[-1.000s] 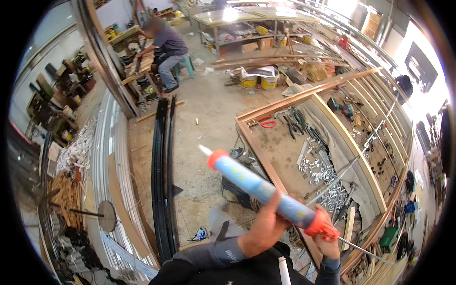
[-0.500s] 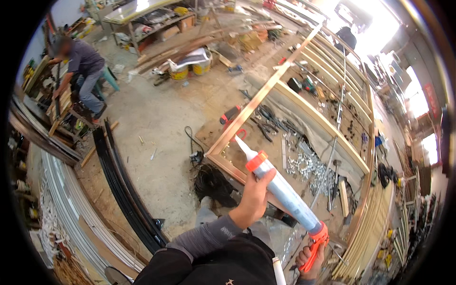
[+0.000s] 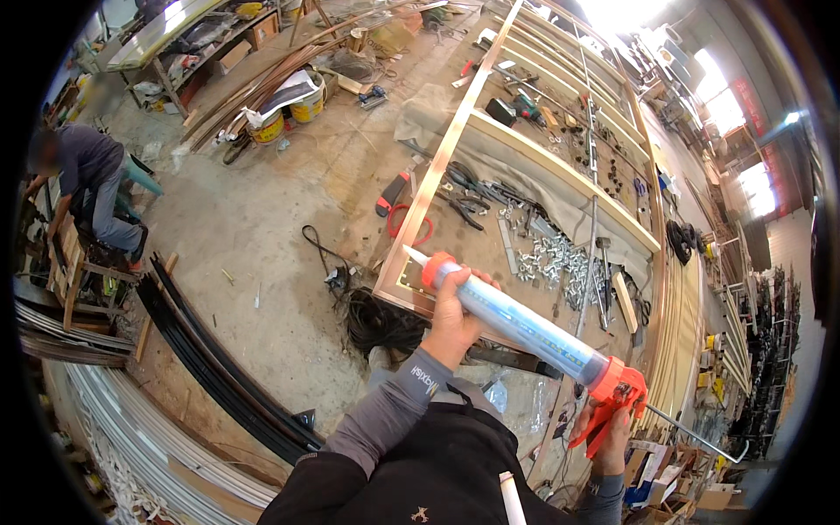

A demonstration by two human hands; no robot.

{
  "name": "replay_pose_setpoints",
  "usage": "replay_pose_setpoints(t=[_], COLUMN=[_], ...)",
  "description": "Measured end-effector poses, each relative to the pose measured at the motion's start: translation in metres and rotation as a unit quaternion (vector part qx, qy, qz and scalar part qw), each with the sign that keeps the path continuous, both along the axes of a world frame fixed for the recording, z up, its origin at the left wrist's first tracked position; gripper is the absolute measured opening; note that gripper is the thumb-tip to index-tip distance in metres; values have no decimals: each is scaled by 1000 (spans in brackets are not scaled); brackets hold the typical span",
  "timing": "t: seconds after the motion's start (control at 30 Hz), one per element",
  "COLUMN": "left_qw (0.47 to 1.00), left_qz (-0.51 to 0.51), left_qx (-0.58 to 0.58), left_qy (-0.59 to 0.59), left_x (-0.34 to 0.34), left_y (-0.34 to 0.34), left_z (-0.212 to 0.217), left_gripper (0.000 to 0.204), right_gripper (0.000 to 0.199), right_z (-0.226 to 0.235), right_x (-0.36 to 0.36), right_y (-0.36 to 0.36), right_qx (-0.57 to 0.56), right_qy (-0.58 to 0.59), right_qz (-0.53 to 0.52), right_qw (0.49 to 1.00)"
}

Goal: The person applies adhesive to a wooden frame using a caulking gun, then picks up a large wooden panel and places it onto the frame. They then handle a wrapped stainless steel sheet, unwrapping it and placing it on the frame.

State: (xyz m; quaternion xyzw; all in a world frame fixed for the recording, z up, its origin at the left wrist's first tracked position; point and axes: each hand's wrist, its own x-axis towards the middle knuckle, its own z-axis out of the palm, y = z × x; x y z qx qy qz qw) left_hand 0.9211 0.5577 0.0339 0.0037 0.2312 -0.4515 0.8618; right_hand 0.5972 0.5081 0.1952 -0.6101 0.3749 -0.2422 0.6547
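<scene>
Sealant gun [image 3: 525, 325]: here it is, slanting across my front, back end near right, white nozzle [image 3: 417, 256] aimed left over the near left corner of the wooden frame [image 3: 444, 156]; touching wood or apart, I can't tell
Blob risk: a stray squeeze on the orange trigger handle [image 3: 600, 418] could push sealant out where I don't want it
Snag risk: that bent rod [image 3: 696, 432] juts out right, so a quick turn of mine could catch it on something
Left hand [image 3: 453, 317]: wrapped round the barrel just behind the orange collar [image 3: 439, 268], forearm slanting far and right
Right hand [image 3: 612, 430]: low, near right, folded round the handle; how hard it presses, I can't tell
Inside the frame: pliers [image 3: 464, 206], then a heap of silvery fasteners [image 3: 560, 264] to their right
Far left: another person [image 3: 101, 185] stooping, well apart from me
</scene>
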Motion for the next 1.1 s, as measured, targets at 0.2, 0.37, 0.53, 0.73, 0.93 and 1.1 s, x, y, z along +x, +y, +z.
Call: replay_pose_setpoints(t=[0.2,0.37,0.53,0.73,0.93,1.1], left_qw=[997,998,996,996,997,997], left_qz=[6,-32,-49,-46,-48,-49], left_qx=[-78,-48,-66,-73,-55,-55], left_qy=[17,1,-31,-21,-11,-8], left_x=[10,19,30,32,32,31], left_y=[8,14,20,16,14,16], left_z=[2,7,11,7,15,12], left_gripper=[24,27,27,27,26,25], right_gripper=[73,76,81,76,73,73], right_z=[38,45,56,66,64,61], right_x=[7,0,6,11,29,2], right_y=[-6,-2,8,8,12,0], right_qx=[-82,-130,-125,-121,-155,-84], right_qy=[92,159,203,200,146,157], right_qz=[77,125,136,158,112,154], right_qw=[989,971,962,959,971,972])
